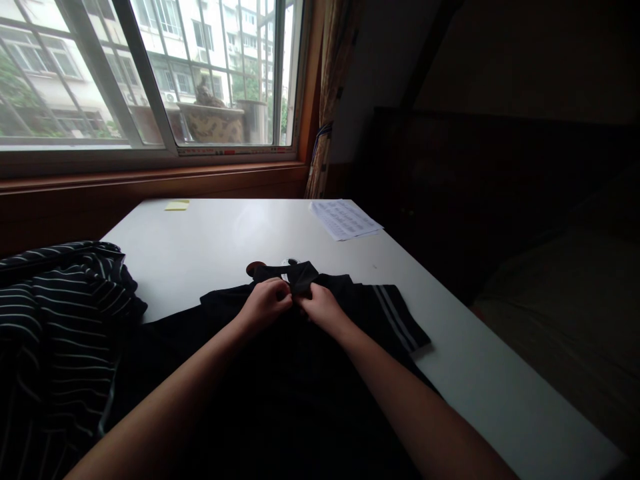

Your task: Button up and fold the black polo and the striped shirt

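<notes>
A black polo-style shirt [280,373] lies spread over the white table [235,230], its collar [303,275] toward the window. Two grey stripes run along the cuff of its right-side sleeve [397,317]. At the neck opening, my left hand [267,298] is closed with its fingers pinching the cloth just below the collar. My right hand [323,307] pinches the collar's lower edge beside it, the fingertips of both hands almost touching. What lies between the fingertips is too dark and small to make out.
A black-and-white striped garment [60,333] is heaped at the left. Behind the collar are a brown round object [255,268] and a small white-and-black one [289,261]. Printed papers [345,220] and a yellow sticky note pad [177,205] lie along the table's far edge, below the window.
</notes>
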Demonstrator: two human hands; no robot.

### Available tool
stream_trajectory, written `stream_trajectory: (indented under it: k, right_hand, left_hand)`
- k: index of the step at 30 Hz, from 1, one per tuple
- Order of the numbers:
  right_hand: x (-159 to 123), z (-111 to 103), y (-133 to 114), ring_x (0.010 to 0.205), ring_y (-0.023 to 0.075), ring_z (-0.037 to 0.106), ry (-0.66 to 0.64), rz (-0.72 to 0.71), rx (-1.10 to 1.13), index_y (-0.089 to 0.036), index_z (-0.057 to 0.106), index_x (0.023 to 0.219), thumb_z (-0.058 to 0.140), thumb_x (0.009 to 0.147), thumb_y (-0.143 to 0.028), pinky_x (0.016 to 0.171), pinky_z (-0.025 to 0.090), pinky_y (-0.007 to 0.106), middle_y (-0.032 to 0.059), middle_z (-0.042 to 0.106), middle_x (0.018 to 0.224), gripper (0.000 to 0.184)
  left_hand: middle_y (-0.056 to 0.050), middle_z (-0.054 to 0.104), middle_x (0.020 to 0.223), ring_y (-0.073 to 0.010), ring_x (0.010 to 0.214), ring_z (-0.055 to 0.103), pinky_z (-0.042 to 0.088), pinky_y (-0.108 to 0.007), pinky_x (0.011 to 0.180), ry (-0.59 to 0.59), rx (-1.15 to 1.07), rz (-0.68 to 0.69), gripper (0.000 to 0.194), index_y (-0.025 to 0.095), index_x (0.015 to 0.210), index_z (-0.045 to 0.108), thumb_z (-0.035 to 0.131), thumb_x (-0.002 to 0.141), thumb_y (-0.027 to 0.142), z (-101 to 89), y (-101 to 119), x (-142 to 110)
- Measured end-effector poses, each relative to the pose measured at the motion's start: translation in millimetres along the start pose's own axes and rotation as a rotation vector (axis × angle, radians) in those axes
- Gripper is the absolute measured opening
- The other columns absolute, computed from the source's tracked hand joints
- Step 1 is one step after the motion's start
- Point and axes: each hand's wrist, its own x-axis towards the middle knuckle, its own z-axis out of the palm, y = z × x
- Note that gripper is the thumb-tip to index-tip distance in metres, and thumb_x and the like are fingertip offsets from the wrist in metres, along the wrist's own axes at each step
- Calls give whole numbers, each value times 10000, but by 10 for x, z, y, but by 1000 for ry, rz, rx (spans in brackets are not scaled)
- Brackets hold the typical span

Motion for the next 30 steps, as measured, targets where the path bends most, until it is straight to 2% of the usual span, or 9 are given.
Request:
stream_trajectory:
  k: [5,9,17,23,27,30]
  right_hand:
    - [24,-28,25,583,153,649,-72,-2,83,-144,666,913,698,797,-245,462,506,227,50,709,788,157]
    - [31,-41,42,567,151,643,-93,-13,124,-137,670,869,719,770,-232,458,509,222,35,691,705,146]
    - [4,8,40,532,161,622,14,-10,-54,-141,660,837,643,784,-214,481,457,234,38,679,652,92]
    - [-27,26,2,721,202,660,79,-65,-172,-148,681,841,608,774,-149,620,457,251,71,713,751,100]
    - [-62,40,-26,767,211,652,97,-87,-250,-150,666,794,600,785,-158,646,439,256,99,719,823,68]
    - [-82,54,-41,806,223,646,118,-97,-309,-155,653,782,586,801,-183,678,429,272,115,712,866,75]
  left_hand:
    - [-24,652,815,-147,735,605,470,-255,702,4,17,24,70,172,759,621,583,789,122,10,-27,-6]
    - [-21,641,806,-143,727,595,458,-250,691,-7,34,42,87,173,736,606,577,774,100,7,1,-6]
    - [-12,605,743,-133,649,555,404,-236,608,-12,94,13,74,175,712,577,608,752,121,-17,99,6]
    - [-22,640,759,-169,672,597,419,-254,611,-30,196,-101,42,194,818,600,631,805,217,-29,233,17]
    - [-44,644,804,-186,707,608,416,-268,636,-33,328,-141,34,196,802,608,591,830,187,-19,309,12]
    - [-51,642,806,-203,734,611,408,-279,648,-27,349,-160,66,196,773,607,578,817,157,-18,335,16]
